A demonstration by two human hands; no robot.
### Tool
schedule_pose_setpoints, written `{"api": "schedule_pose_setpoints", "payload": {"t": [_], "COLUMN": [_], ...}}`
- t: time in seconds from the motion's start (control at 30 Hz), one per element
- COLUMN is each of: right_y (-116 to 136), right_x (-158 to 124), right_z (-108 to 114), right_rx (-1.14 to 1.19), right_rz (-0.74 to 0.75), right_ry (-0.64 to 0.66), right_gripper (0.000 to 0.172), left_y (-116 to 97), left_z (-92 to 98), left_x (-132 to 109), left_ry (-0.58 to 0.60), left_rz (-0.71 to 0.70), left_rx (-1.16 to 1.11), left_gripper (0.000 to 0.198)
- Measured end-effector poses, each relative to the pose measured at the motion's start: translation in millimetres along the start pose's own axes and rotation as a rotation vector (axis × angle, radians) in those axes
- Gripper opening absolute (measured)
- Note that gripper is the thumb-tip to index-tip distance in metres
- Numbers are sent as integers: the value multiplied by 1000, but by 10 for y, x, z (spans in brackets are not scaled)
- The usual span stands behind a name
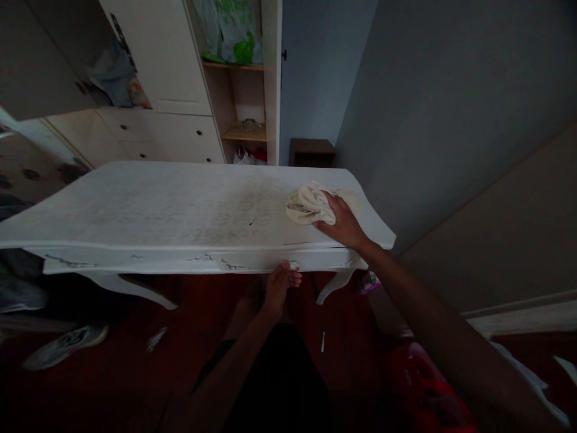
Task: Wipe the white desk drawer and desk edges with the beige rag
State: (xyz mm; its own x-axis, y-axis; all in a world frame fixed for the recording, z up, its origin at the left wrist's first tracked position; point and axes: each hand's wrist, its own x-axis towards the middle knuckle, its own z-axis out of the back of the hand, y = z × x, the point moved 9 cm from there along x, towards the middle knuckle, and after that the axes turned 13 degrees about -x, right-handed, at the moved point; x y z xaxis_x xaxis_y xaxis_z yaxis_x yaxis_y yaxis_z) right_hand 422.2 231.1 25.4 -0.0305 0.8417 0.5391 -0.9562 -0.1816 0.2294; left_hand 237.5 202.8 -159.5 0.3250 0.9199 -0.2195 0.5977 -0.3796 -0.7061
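A white table [157, 210] with carved trim stands before me, its top smudged dark near the middle. On the right part of the top, my right hand [340, 222] holds a crumpled cream cloth [309, 203] against the surface, fingers over the cloth's right side. My left hand [280, 284] is closed at the table's front edge, beside a small pale piece [294, 265] on the drawer front. What its fingers grip is too small to make out.
Behind the table stands a white wardrobe [166, 129] with open shelves holding bags. A brown box [312, 153] is near the grey wall. On the floor are a shoe [67, 347] at left and a red bag [424, 385] at right.
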Motion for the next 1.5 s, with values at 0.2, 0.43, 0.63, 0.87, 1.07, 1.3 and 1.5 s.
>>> {"api": "schedule_pose_setpoints", "payload": {"t": [0.2,0.43,0.63,0.87,1.07,1.3,1.5], "right_y": [16,-24,-43,-12,117,1372,1959], "right_x": [-3,-4,-65,-221,-353,-903,-963], "right_z": [14,-4,108,285,401,-29,-1034], "right_rx": [-4,-37,-64,100,127,4,-101], "right_rz": [-5,-24,-47,-158,-245,179,256], "right_ry": [-26,-64,-222,-320,-412,-352,-26], "right_gripper": [75,76,54,38,33,46,59], "left_y": [-31,-44,-319,-2168,-3156,-3177,-3169], "left_z": [-48,-103,-73,-220,248,610,532], "left_x": [199,145,-90,-304,243,560,495], "left_ry": [-57,-39,121,249,-24,-131,-46], "left_rz": [53,165,368,-257,-612,-573,-645], "left_rx": [-34,-17,251,511,766,743,987], "left_gripper": [56,42,43,28,21,21,25]}}
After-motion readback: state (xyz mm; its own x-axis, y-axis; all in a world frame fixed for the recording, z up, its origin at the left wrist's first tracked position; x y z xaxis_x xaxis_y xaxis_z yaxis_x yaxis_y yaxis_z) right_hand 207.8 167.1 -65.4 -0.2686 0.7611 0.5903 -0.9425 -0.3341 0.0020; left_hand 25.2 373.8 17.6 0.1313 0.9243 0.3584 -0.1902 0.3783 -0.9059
